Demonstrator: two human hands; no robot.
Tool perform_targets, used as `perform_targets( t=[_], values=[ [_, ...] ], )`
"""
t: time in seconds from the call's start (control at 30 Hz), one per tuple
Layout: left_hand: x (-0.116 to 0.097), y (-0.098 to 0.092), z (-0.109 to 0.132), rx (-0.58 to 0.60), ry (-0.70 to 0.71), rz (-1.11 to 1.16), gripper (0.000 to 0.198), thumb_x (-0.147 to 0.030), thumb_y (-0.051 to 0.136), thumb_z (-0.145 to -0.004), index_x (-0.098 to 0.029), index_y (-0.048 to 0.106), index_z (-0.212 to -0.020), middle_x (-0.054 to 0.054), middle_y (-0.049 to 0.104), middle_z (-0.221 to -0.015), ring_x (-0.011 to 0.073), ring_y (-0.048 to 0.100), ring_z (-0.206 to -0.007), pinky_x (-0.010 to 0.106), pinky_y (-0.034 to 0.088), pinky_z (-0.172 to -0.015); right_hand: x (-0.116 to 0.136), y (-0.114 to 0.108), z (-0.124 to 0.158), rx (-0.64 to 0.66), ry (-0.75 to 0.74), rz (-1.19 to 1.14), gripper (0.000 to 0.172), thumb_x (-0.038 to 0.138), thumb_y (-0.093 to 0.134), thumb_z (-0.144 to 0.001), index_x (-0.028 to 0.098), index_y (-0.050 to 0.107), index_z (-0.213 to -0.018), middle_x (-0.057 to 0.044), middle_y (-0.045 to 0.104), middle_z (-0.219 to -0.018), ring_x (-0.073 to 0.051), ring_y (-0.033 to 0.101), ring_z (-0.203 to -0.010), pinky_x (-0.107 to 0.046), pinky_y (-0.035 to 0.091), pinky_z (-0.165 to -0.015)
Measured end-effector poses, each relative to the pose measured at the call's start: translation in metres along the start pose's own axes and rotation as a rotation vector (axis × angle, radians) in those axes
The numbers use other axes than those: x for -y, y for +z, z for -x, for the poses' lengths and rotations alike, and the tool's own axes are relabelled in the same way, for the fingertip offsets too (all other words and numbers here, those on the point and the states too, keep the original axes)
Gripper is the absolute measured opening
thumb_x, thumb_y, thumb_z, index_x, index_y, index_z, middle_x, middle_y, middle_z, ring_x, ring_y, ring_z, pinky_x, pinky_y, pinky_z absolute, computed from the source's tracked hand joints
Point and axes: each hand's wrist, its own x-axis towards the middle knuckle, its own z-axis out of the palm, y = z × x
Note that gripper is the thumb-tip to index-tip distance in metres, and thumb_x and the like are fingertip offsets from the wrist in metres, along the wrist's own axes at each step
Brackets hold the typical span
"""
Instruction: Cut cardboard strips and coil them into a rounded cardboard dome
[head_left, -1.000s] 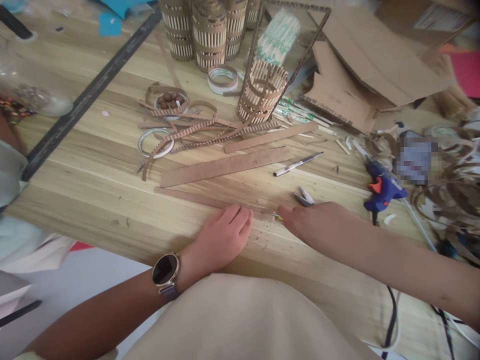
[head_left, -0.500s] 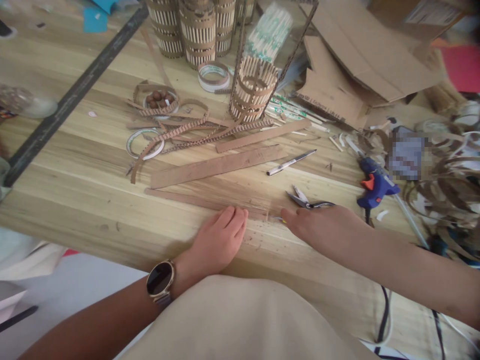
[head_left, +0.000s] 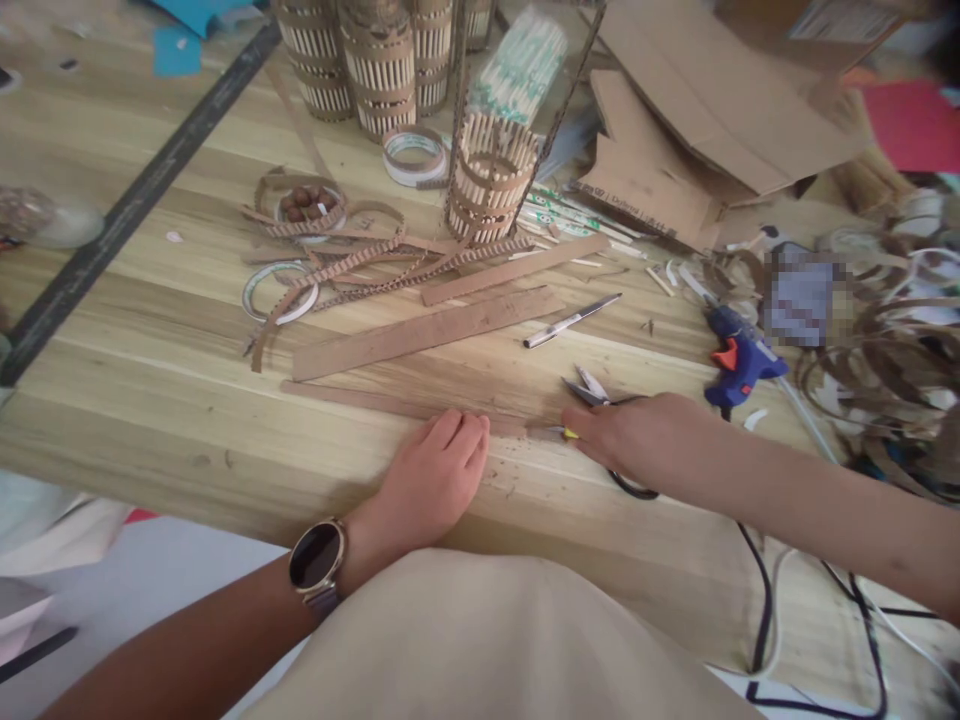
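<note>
Thin cardboard strip, left of the scissors: left hand flat on it, fingers extended and unclenched; right hand, beside the scissors, pinches a yellow-tipped tool at the strip's end; firm downward pressure and a straight stroke would serve best.

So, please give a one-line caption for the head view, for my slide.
Left hand flat on a cardboard strip on the table; right hand at its end, scissors beside.

On the table, the scissors lie just behind the right hand, the glue gun to their right.
</note>
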Motion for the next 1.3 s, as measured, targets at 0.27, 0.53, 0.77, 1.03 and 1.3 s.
perform_targets(
  t=[0.27,0.53,0.77,1.03,1.3],
  values=[
    [0.004,-0.004,0.010,-0.126,-0.049,-0.037,0.028,-0.001,0.047,-0.092,-0.004,0.067,-0.113,0.014,0.074,-0.103,0.0261,0.067,-0.093,0.035,0.056,-0.076,-0.012,-0.013,-0.009,0.027,0.058,-0.130,0.019,0.029,0.044,-0.101,0.020,0.059,-0.106,-0.005,0.073,-0.088,-0.023,0.070,-0.075,-0.027,0.032,-0.053],
    [0.001,-0.004,0.010,-0.201,0.088,0.014,0.023,-0.007,0.051,-0.095,-0.005,0.068,-0.110,0.013,0.074,-0.105,0.0252,0.067,-0.096,0.036,0.054,-0.085,0.019,0.005,-0.012,-0.055,0.041,-0.355,0.023,0.030,0.039,-0.103,0.018,0.057,-0.104,-0.007,0.071,-0.098,-0.022,0.072,-0.085,-0.027,0.039,-0.059],
    [0.000,0.003,0.015,-0.166,0.098,0.049,0.025,-0.006,0.048,-0.096,-0.002,0.066,-0.112,0.014,0.074,-0.104,0.0249,0.067,-0.097,0.035,0.053,-0.085,0.027,-0.001,-0.007,-0.022,0.053,-0.144,0.017,0.028,0.044,-0.101,0.017,0.057,-0.102,-0.006,0.071,-0.090,-0.020,0.069,-0.065,-0.027,0.017,-0.047],
    [-0.002,0.001,0.017,-0.099,0.079,0.050,0.034,-0.007,0.037,-0.099,-0.001,0.064,-0.119,0.016,0.073,-0.112,0.0248,0.065,-0.102,0.035,0.051,-0.089,0.027,0.006,-0.010,-0.048,-0.020,-0.042,0.010,0.012,0.048,-0.095,0.018,0.055,-0.096,-0.003,0.069,-0.077,-0.014,0.063,-0.054,-0.026,0.016,-0.045],
    [-0.003,0.001,0.017,-0.087,0.067,0.034,0.037,-0.008,0.034,-0.100,-0.003,0.066,-0.120,0.015,0.073,-0.119,0.0240,0.065,-0.103,0.035,0.049,-0.090,0.047,-0.016,-0.014,0.167,0.063,0.094,0.031,-0.003,0.054,-0.079,0.016,0.058,-0.103,-0.007,0.072,-0.079,-0.024,0.073,-0.066,-0.026,0.026,-0.042]
  ],
)
